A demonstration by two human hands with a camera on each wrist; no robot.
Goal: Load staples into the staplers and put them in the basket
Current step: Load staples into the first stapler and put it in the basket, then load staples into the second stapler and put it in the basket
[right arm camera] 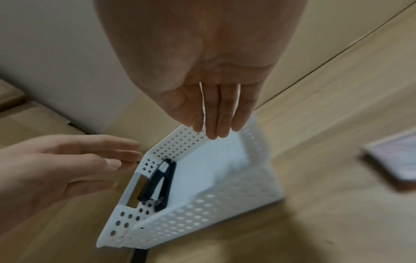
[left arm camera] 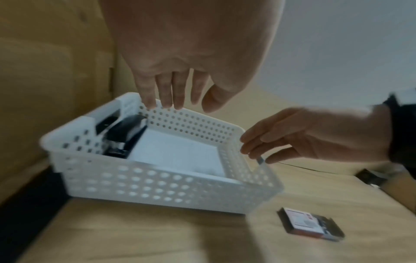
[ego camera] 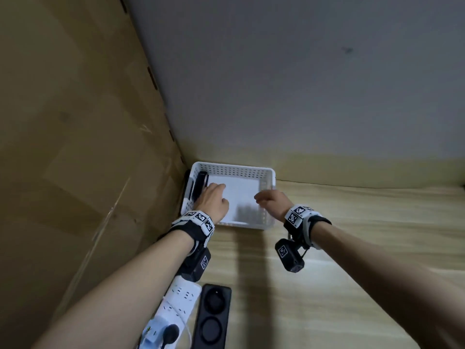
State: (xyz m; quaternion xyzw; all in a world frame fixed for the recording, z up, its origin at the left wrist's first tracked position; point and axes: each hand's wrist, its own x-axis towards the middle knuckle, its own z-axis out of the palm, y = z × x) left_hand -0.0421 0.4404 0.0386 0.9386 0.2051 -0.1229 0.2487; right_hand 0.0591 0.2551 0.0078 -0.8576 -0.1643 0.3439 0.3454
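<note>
Stapler stuff first: nearest on the table, by the left edge, sit a white power strip with a dark plug in it and a black slab with two round hollows, side by side. The left wrist view also catches a small flat box with a reddish label lying on the table near the basket's right corner, too blurry to read.

Further back, the white perforated basket is tucked into the far left corner of the table, against the cardboard wall on the left and close to the grey wall behind. The black stapler lies inside it, along the left wall, and the rest of the basket floor looks white.

Both hands hover over the basket and neither grips anything. The left hand is above the left side, near the stapler, fingers fairly straight and hanging down. The right hand is by the right rim, fingers loosely extended, relaxed.
</note>
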